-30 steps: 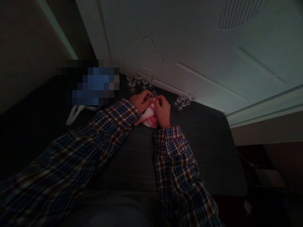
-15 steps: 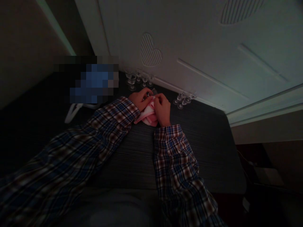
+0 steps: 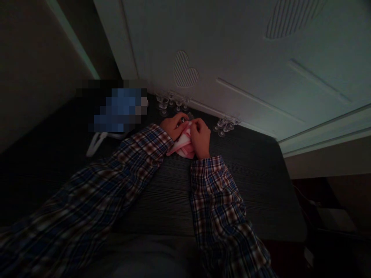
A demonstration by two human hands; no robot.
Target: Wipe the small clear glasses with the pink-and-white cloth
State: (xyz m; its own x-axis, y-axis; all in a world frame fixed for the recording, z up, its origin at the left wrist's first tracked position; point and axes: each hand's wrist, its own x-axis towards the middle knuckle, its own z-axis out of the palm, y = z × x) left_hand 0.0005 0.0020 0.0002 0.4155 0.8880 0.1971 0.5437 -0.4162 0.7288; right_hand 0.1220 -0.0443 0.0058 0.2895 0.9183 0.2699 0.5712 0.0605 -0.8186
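Note:
A pink and white cloth (image 3: pixel 186 146) hangs bunched between my two hands above the dark table. My left hand (image 3: pixel 174 125) is wrapped round a small clear glass (image 3: pixel 181 121), mostly hidden by the fingers. The fingers of my right hand (image 3: pixel 200 137) are curled and pinch the cloth against the glass. Several small stemmed glasses (image 3: pixel 163 105) stand beyond my left hand, by the white panel. More such glasses (image 3: pixel 224 125) are grouped to the right of my right hand.
A pixelated blue object (image 3: pixel 118 110) with a white strap or handle (image 3: pixel 95 144) lies on the left of the dark table (image 3: pixel 255 185). A white panel (image 3: pixel 232 50) with raised hearts rises along the far edge.
The whole view has shifted slightly, so things appear a little lower. Both hands keep hold of the glass and cloth, with little visible finger movement.

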